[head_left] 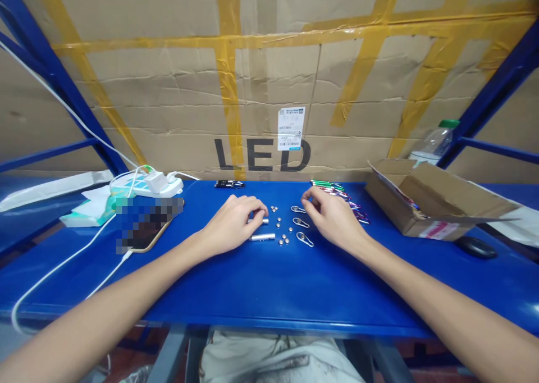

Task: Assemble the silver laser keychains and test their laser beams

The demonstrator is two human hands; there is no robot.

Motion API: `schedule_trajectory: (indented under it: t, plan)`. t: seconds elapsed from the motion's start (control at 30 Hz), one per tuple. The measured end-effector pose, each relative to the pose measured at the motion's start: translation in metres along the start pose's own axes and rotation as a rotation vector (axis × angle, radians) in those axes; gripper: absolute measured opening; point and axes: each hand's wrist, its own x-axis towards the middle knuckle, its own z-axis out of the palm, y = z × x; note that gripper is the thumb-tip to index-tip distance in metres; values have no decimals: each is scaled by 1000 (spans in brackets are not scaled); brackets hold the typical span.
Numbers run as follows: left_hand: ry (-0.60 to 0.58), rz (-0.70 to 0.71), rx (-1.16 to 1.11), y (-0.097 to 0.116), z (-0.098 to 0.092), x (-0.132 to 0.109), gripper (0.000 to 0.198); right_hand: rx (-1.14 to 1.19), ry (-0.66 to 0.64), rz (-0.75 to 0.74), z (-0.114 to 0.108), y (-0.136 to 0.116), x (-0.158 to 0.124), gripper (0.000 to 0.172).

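Note:
My left hand [231, 224] is curled with thumb and forefinger close together, beside two short silver tubes. One silver tube [262, 237] lies fully in view; the other silver tube [265, 221] is partly covered by the fingers. Anything in that grip is hidden. My right hand [337, 217] has its thumb and forefinger drawn together at the top one of three small silver carabiner clips [298, 209]. Whether it holds that clip is unclear. A middle clip [301, 222] and a lower clip [305, 239] lie below it. Several button cells [284, 237] are scattered between the hands.
Behind my right hand lies a pile of coloured metal pieces [326, 186]. Black pieces [229, 184] lie at the back edge. An open cardboard box [433, 203] and a black mouse [476, 247] stand right. Left are a phone [147, 231], a power strip [170, 187] and white cables.

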Motion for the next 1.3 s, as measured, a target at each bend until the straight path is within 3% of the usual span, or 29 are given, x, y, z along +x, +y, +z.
schedule_trajectory:
  t: [0.27, 0.5, 0.6, 0.9, 1.07, 1.3]
  plan:
    - [-225, 197, -110, -2, 0, -4, 28, -31, -68, -20, 1, -3, -4, 15]
    - [-256, 237, -65, -3, 5, -6, 27, 23, -180, -161, 0, -5, -6, 17]
    - [-222, 216, -64, 0, 3, -7, 26, 49, -245, -244, 0, -9, -8, 16]
    - [51, 114, -148, 4, 0, -6, 21, 52, -445, -447, -8, -17, -14, 19]
    - [61, 113, -158, 3, 1, -7, 20, 51, -513, -472, -7, -20, -15, 19]
    - [69, 188, -89, 2, 2, -8, 29, 64, -508, -490, -4, -19, -16, 18]
